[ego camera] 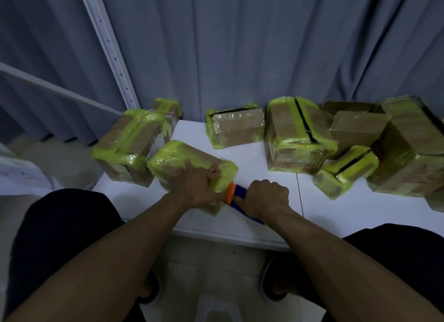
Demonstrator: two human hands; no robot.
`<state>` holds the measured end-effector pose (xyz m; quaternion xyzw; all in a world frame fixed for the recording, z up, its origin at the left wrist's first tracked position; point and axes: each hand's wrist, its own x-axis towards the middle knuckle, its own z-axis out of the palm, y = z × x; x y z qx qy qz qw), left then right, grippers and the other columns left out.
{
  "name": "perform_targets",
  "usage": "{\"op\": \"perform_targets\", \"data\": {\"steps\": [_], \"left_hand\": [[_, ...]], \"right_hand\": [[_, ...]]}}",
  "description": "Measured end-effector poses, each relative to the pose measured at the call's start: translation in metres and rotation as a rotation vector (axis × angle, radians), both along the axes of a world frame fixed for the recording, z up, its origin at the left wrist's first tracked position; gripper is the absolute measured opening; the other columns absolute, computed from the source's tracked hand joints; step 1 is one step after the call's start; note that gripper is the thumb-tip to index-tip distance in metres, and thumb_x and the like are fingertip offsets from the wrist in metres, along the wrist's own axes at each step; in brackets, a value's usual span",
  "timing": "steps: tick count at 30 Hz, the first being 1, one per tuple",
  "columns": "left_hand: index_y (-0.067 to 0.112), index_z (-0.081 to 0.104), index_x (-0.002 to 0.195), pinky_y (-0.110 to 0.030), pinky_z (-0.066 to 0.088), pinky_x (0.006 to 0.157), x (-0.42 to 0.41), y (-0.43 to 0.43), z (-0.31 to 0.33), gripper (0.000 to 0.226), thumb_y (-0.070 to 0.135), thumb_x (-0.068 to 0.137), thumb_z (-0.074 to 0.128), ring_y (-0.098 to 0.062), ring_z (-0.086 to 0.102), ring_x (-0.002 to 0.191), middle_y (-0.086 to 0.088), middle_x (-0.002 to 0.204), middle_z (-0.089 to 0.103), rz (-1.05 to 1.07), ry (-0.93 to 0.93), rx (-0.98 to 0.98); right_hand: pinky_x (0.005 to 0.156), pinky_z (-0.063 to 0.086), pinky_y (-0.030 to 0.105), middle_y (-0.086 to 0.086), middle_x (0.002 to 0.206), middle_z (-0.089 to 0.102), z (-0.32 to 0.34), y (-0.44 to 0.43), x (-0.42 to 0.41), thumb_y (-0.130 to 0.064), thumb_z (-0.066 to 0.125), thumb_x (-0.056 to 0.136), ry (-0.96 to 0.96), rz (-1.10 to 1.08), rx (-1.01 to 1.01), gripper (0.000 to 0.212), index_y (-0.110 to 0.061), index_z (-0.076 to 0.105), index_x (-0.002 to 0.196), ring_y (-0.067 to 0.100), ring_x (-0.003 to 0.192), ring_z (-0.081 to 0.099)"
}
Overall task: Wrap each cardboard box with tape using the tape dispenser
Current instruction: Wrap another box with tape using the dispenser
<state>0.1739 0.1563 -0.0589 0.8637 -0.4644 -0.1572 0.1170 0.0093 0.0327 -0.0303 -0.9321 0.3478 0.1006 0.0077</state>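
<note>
Cardboard box [173, 158] with yellow-green tape on it lies tilted on the white bench [249, 163], close to the front edge. Far to the left of this box and behind it, a white rail [108, 45] runs up in front of the grey curtain [240, 45]. Just left of the box sits a big taped box [127, 143]; I cannot tell if the two touch. A little taped box [168, 106] peeks out behind that one.

The left hand [195, 188] lies on the near right end of the box. Its grip is curled over the top edge and holds the box. Right beside that end is the tape dispenser [234, 194], orange and blue, and its orange part touches the box. The right hand [266, 199] is just to the right of the box. Its grip is closed tight like a fist around the blue handle.

Behind the box and a bit to the right, a flat taped box [236, 128] stands by the curtain. Further right is a tall taped box [298, 136]. Then comes a low taped box [346, 173], and behind it a plain brown box [358, 127]. Far to the right of the box is a pile of taped boxes [408, 153].
</note>
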Motion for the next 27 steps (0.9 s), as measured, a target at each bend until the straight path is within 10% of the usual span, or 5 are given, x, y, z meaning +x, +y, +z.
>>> {"op": "perform_targets", "data": {"steps": [7, 20, 27], "left_hand": [[0.048, 0.031, 0.149, -0.066, -0.003, 0.116, 0.002, 0.003, -0.011, 0.096, 0.091, 0.063, 0.03, -0.044, 0.012, 0.149, 0.021, 0.16, 0.022, -0.043, -0.085, -0.004], [0.045, 0.028, 0.151, -0.065, 0.009, 0.117, 0.0, 0.003, 0.002, 0.097, 0.085, 0.062, 0.028, -0.047, 0.014, 0.147, 0.018, 0.16, 0.024, -0.066, -0.164, 0.069], [0.036, 0.025, 0.153, -0.063, 0.007, 0.117, -0.013, -0.004, -0.015, 0.096, 0.086, 0.071, 0.032, -0.035, 0.016, 0.15, 0.013, 0.157, 0.03, 0.002, -0.25, -0.07]], "right_hand": [[0.08, 0.051, 0.036, 0.002, 0.09, 0.063, -0.011, -0.021, 0.004, -0.089, 0.051, 0.077, 0.021, -0.217, 0.465, 0.069, -0.02, 0.05, 0.08, 0.021, 0.078, 0.061], [0.075, 0.043, 0.032, 0.0, 0.099, 0.064, -0.007, -0.028, 0.01, -0.075, 0.065, 0.08, 0.077, -0.124, 0.2, 0.063, -0.016, 0.061, 0.103, 0.024, 0.093, 0.064], [0.08, 0.048, 0.036, 0.004, 0.094, 0.058, 0.002, -0.047, -0.006, -0.091, 0.054, 0.074, -0.049, -0.265, 0.372, 0.078, -0.016, 0.052, 0.095, 0.028, 0.096, 0.065]]}}
